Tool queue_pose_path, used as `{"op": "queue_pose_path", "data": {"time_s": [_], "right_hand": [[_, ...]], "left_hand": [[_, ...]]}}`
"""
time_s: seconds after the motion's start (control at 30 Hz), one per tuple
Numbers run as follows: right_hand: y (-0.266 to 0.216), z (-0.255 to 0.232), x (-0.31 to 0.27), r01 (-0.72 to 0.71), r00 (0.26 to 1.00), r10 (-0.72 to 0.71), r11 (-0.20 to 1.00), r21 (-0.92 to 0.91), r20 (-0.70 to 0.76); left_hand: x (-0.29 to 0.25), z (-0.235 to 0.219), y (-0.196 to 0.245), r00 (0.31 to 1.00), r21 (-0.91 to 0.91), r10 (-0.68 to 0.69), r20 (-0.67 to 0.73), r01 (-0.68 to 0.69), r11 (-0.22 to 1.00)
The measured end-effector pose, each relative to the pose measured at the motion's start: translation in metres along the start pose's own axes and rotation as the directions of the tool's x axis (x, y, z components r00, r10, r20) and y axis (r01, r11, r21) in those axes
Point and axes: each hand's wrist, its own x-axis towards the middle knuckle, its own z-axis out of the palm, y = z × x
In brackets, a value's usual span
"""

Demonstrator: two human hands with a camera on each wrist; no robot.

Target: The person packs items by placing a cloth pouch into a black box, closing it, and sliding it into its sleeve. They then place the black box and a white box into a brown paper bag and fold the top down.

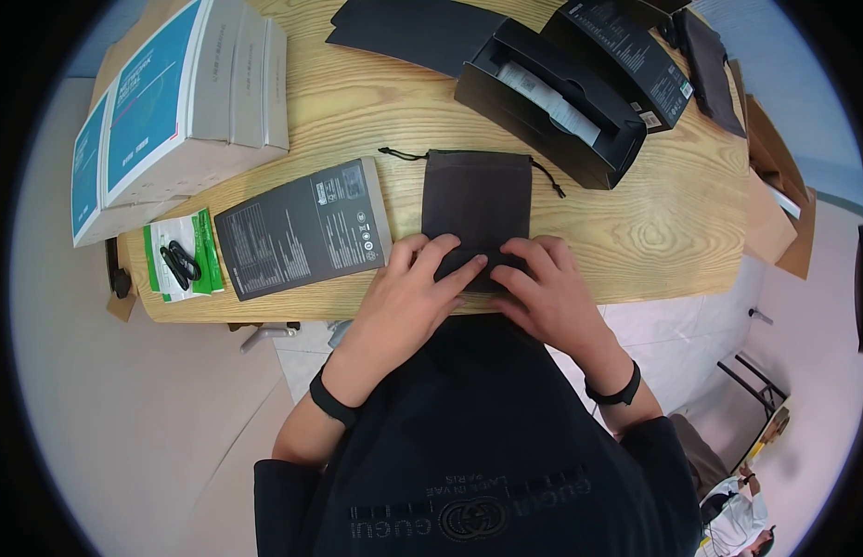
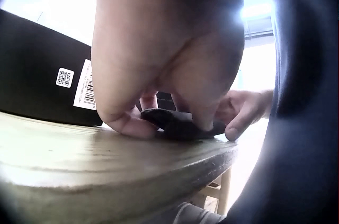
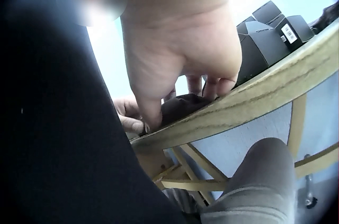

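Note:
A dark drawstring pouch (image 1: 478,200) lies flat near the table's front edge, cords at its far end. My left hand (image 1: 408,292) holds its lower left part with bent fingers, index finger reaching to the middle. On the lower right part, my right hand (image 1: 552,297) has its fingers bent and thumb near the edge. The left wrist view shows dark cloth (image 2: 183,126) between the thumb and fingers of my left hand (image 2: 164,49). Cloth (image 3: 183,107) also lies between the thumb and fingers of my right hand (image 3: 180,49). The pouch's contents, if any, are hidden.
Left of the pouch lies a flat grey box (image 1: 297,232), with a green-white packet and black cable (image 1: 181,265) beyond. White-blue boxes (image 1: 195,102) stand at the back left. An open black box (image 1: 543,102) and another black box (image 1: 626,56) lie at the back right.

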Motion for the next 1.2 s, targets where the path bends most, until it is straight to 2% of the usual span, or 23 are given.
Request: {"op": "queue_pose_path", "data": {"time_s": [0.27,0.33,0.37,0.43,0.47,0.53,0.63,0.67,0.73,0.87,0.97,1.03,1.2], "right_hand": [[0.008,-0.004,-0.003,0.057,0.995,-0.053,0.997,0.043,-0.082],[0.008,-0.009,-0.007,0.001,0.998,0.010,0.981,0.192,-0.060],[0.008,-0.011,-0.007,0.000,0.998,0.011,0.981,0.193,-0.059],[0.008,-0.013,-0.007,-0.273,0.962,0.251,0.895,0.354,0.107],[0.007,-0.013,-0.005,-0.270,0.963,0.248,0.895,0.355,0.107],[0.005,-0.012,-0.001,-0.283,0.956,0.291,0.873,0.398,0.040],[0.003,-0.017,0.005,-0.334,0.941,0.332,0.878,0.343,0.068],[0.004,-0.016,0.005,-0.334,0.941,0.333,0.878,0.342,0.066],[0.008,-0.012,0.005,-0.248,0.967,0.252,0.915,0.319,0.031],[0.006,-0.006,0.005,-0.202,0.977,0.213,0.949,0.244,-0.022],[0.007,-0.008,0.004,-0.172,0.985,0.173,0.966,0.191,0.013],[0.008,-0.017,0.004,-0.082,0.996,0.070,0.968,0.238,0.059],[0.008,-0.018,0.001,-0.054,0.995,0.036,0.980,0.190,0.095]], "left_hand": [[-0.003,-0.003,-0.002,0.998,0.051,0.038,0.040,-0.040,0.998],[-0.006,-0.005,0.003,0.999,-0.124,-0.002,-0.044,-0.004,0.992],[-0.006,-0.003,0.004,0.999,-0.125,-0.003,-0.043,-0.003,0.992],[-0.006,0.003,0.007,0.982,-0.157,-0.051,-0.179,0.023,0.987],[-0.004,0.006,0.008,0.982,-0.155,-0.052,-0.180,0.024,0.988],[-0.001,0.012,0.010,0.972,-0.188,-0.139,-0.188,0.103,0.977],[0.006,0.018,0.011,0.959,-0.139,-0.161,-0.233,0.131,0.982],[0.007,0.018,0.012,0.959,-0.138,-0.158,-0.234,0.128,0.982],[0.008,0.018,0.012,0.956,-0.098,-0.163,-0.245,0.143,0.985],[0.007,0.019,0.014,0.960,-0.042,-0.171,-0.220,0.166,0.985],[0.006,0.021,0.014,0.964,0.002,-0.165,-0.210,0.169,0.986],[0.004,0.020,0.015,0.960,-0.035,-0.166,-0.226,0.162,0.986],[-0.003,0.017,0.015,0.980,0.024,-0.112,-0.162,0.117,0.993]]}}
